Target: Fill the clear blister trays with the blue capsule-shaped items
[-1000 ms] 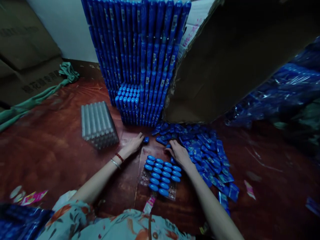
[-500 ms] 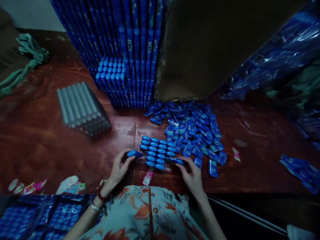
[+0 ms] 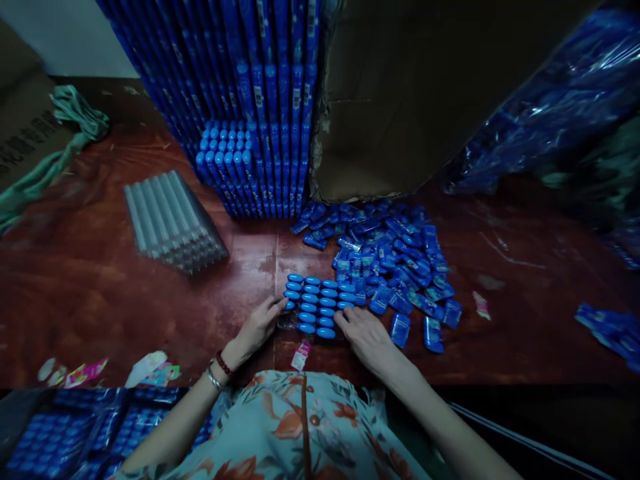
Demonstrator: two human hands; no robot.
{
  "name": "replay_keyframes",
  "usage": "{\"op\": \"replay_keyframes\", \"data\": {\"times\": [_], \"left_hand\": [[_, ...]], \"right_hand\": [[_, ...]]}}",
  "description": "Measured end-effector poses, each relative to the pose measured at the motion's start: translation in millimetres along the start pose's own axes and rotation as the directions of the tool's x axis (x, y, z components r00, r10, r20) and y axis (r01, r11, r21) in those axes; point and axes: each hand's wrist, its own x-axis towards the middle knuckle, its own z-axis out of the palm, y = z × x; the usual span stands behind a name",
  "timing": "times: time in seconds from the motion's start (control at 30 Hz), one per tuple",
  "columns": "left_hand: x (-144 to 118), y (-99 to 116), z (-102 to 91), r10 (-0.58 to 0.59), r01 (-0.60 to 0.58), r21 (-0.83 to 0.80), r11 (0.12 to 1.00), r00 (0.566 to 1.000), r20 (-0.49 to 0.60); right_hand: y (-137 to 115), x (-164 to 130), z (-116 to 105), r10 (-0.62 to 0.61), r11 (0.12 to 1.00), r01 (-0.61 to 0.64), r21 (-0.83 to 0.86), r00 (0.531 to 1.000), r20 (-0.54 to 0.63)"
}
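Since half a second ago both hands have set their blue capsules into the clear tray (image 3: 316,305) at lower centre of the worktop (image 3: 90,300). Left hand (image 3: 257,327) and right hand (image 3: 367,337) now rest flat at its edges, fingers spread, gripping nothing. The tray's visible rows look filled; loose blue packets (image 3: 395,257) lie just to its right.

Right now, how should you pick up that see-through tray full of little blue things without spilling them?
Probably by its two short edges, one hand from each side. The clear tray lies flat on the table, its rows of blue capsules sitting loose on top. The left hand and right hand already flank it, so lift level.
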Motion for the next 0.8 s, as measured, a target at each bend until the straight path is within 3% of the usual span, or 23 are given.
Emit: {"op": "replay_keyframes", "data": {"times": [0.1,0.23,0.33,0.4,0.5,0.6,0.7,0.8], "left_hand": [[0.9,0.9,-5.2,0.023,-0.027,0.063,0.998,0.998,0.062],[5.0,8.7,-11.2,-0.036,0.023,0.091,0.996,0.989,0.142],[8.6,11.3,-13.9,-0.062,0.053,0.053,0.997,0.984,0.167],[10.6,9.8,-15.5,-0.049,0.047,0.016,0.999,0.980,0.192],[12.8,7.7,-16.1,-0.039,0.040,0.001,0.999,0.969,0.244],[13.3,11.5,-12.2,-0.156,0.138,0.080,0.987,0.941,0.301],[9.5,19.1,-6.8,-0.207,0.147,0.219,0.964,0.937,0.283],[3.5,25.2,-6.6,-0.127,0.051,0.366,0.929,0.974,0.187]], "right_hand": [[-3.3,4.8,-0.1,0.021,0.999,-0.021,-0.025,1.000,0.013],[-0.7,-3.7,18.1,0.099,0.994,-0.103,-0.018,0.982,-0.160],[0.6,-15.2,32.5,0.196,0.980,-0.172,0.100,0.915,-0.353],[-0.1,-21.6,37.8,0.272,0.957,-0.197,0.212,0.865,-0.422],[-0.9,-25.8,40.6,0.312,0.924,-0.155,0.351,0.837,-0.451],[6.5,-21.3,40.9,0.390,0.869,-0.126,0.479,0.770,-0.504],[25.7,-9.1,40.9,0.531,0.820,-0.278,0.500,0.696,-0.483],[45.0,4.7,45.0,0.557,0.827,-0.463,0.319,0.754,-0.349]]}}
